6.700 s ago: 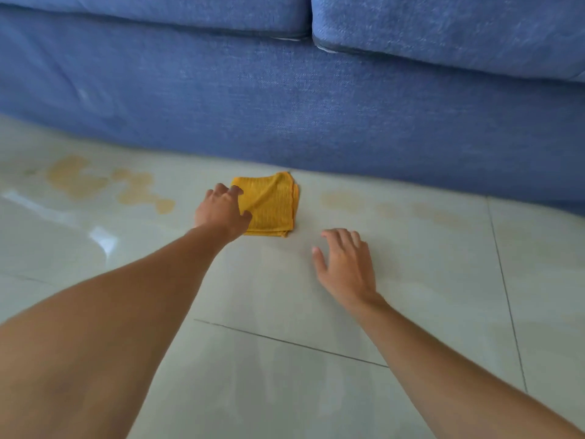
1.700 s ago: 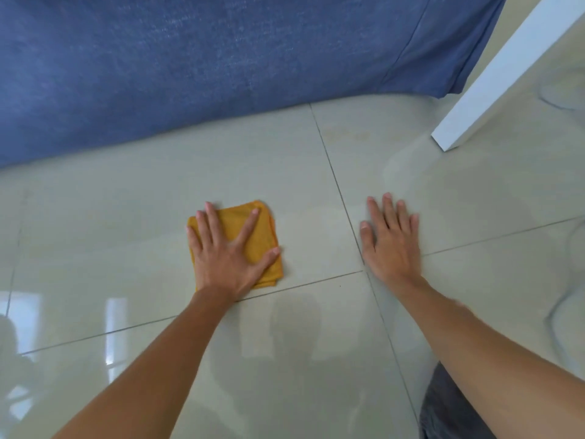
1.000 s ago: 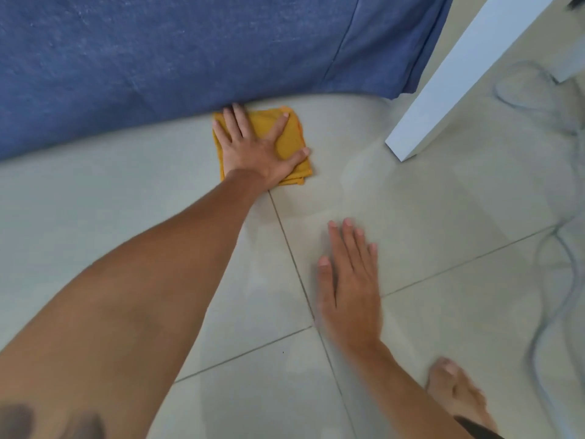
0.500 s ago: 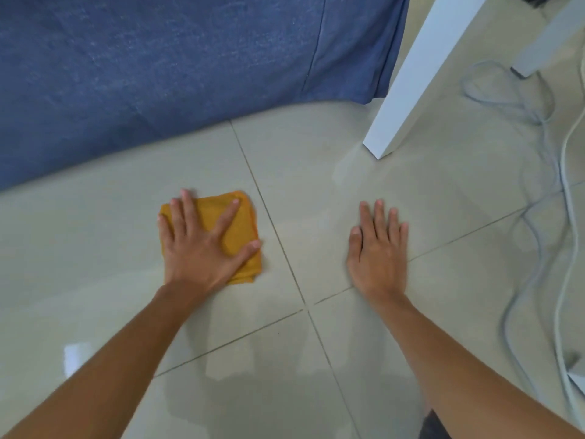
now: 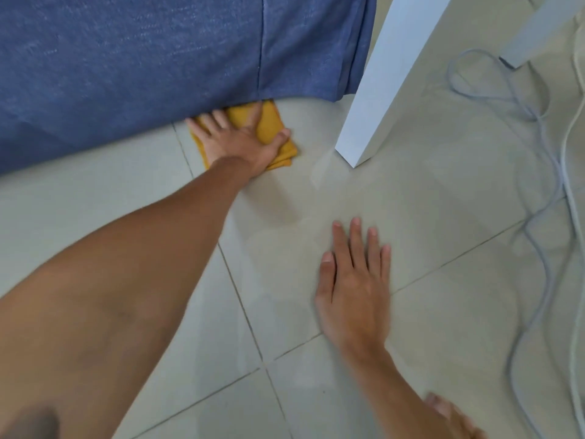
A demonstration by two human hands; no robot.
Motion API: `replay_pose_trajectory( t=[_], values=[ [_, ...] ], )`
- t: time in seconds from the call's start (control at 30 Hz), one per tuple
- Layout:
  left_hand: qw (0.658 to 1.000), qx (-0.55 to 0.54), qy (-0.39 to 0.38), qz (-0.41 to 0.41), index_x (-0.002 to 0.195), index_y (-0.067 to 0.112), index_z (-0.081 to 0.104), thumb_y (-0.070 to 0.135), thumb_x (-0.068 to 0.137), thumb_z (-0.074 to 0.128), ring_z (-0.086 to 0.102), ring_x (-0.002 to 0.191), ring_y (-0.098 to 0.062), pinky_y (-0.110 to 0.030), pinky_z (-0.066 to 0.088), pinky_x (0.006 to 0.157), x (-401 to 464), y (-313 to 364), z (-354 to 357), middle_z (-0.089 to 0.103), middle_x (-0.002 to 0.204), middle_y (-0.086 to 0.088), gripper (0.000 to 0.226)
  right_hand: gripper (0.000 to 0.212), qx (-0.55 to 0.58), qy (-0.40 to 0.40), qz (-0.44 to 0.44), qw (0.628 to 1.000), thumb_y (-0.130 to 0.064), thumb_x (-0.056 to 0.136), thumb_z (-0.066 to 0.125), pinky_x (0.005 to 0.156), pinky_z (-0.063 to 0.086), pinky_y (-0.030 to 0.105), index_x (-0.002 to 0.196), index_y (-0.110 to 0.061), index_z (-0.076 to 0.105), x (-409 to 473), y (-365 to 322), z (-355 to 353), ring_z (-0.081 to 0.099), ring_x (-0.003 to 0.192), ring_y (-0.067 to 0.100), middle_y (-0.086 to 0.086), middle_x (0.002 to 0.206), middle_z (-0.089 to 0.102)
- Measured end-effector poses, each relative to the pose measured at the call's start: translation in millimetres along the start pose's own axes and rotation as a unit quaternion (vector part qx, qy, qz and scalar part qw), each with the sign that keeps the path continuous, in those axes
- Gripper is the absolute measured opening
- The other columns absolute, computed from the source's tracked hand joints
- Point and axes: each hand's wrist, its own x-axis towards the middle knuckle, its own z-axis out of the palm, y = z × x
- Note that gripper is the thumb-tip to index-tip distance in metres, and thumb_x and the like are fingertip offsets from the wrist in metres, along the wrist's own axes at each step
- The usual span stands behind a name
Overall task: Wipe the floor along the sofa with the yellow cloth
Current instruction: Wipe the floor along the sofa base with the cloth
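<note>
The folded yellow cloth (image 5: 272, 128) lies on the pale tiled floor (image 5: 427, 217), pushed right up against the base of the blue sofa (image 5: 158, 58) near its right corner. My left hand (image 5: 237, 141) presses flat on the cloth with fingers spread, fingertips touching the sofa fabric. My right hand (image 5: 354, 286) rests flat on the bare tile nearer to me, fingers together, holding nothing.
A white furniture leg (image 5: 380, 83) stands just right of the cloth, a second white leg (image 5: 535, 36) farther right. Grey cables (image 5: 535, 217) loop over the floor at the right. A bare foot (image 5: 452, 416) shows at the bottom right.
My left hand has slid the cloth away from me, from the open tile up to the sofa base. The right hand has shifted on the floor as my view moved right.
</note>
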Motion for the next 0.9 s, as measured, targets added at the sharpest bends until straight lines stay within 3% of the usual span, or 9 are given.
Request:
replay_pose_trajectory(
  t=[0.17, 0.33, 0.4, 0.57, 0.7, 0.9],
  values=[
    [0.996, -0.028, -0.001, 0.088, 0.152, 0.053, 0.002, 0.086, 0.077, 0.003, -0.010, 0.150, -0.047, -0.066, -0.007, 0.116, -34, 42, 10, -0.011, 0.163, -0.026, 0.082, 0.054, 0.226, 0.097, 0.050, 0.968, -0.035, 0.100, 0.030, 0.123, 0.020, 0.036, 0.146, -0.009, 0.045, 2, 1, -11, 0.028, 0.149, 0.023, 0.010, 0.156, 0.039],
    [0.987, -0.026, -0.002, 0.158, 0.152, 0.053, 0.004, 0.083, 0.080, 0.013, -0.011, 0.149, -0.049, -0.068, -0.007, 0.114, -116, 49, 25, -0.012, 0.161, -0.030, 0.078, 0.063, 0.331, 0.062, 0.103, 0.936, -0.047, 0.093, 0.032, 0.117, 0.016, 0.019, 0.145, -0.014, 0.048, 2, 3, -25, 0.032, 0.146, 0.020, 0.010, 0.156, 0.038],
    [0.985, -0.033, -0.009, 0.170, 0.152, 0.053, 0.004, 0.084, 0.078, 0.013, -0.013, 0.148, -0.049, -0.068, -0.008, 0.113, -149, 39, 26, -0.014, 0.160, -0.031, 0.080, 0.066, 0.327, 0.026, 0.099, 0.939, -0.051, 0.092, 0.030, 0.117, 0.013, 0.018, 0.146, -0.018, 0.045, 4, 3, -32, 0.028, 0.148, 0.019, 0.007, 0.159, 0.034],
    [0.987, -0.059, -0.007, 0.146, 0.151, 0.054, 0.010, 0.083, 0.078, 0.019, -0.015, 0.149, -0.048, -0.066, -0.007, 0.115, -215, -22, 27, -0.014, 0.161, -0.030, 0.079, 0.061, 0.248, -0.037, 0.050, 0.967, -0.047, 0.095, 0.026, 0.125, 0.007, 0.038, 0.151, -0.024, 0.036, -3, -22, -43, 0.018, 0.151, 0.021, 0.003, 0.163, 0.024],
    [0.992, -0.062, 0.009, 0.107, 0.151, 0.054, 0.011, 0.084, 0.079, 0.024, -0.012, 0.150, -0.046, -0.066, -0.003, 0.116, -256, -94, 28, -0.011, 0.162, -0.029, 0.079, 0.069, 0.186, -0.071, -0.036, 0.979, -0.055, 0.091, 0.017, 0.125, 0.004, 0.042, 0.152, -0.026, 0.032, -28, -72, -38, 0.015, 0.152, 0.022, 0.003, 0.164, 0.021],
    [0.998, -0.054, 0.027, 0.018, 0.151, 0.056, 0.011, 0.084, 0.080, 0.027, -0.006, 0.151, -0.045, -0.064, 0.002, 0.118, -304, -213, 24, -0.006, 0.163, -0.027, 0.078, 0.066, 0.154, -0.112, -0.156, 0.969, -0.054, 0.094, 0.019, 0.125, 0.006, 0.046, 0.152, -0.025, 0.033, -91, -165, -19, 0.014, 0.153, 0.023, 0.003, 0.164, 0.022]
  ],
)
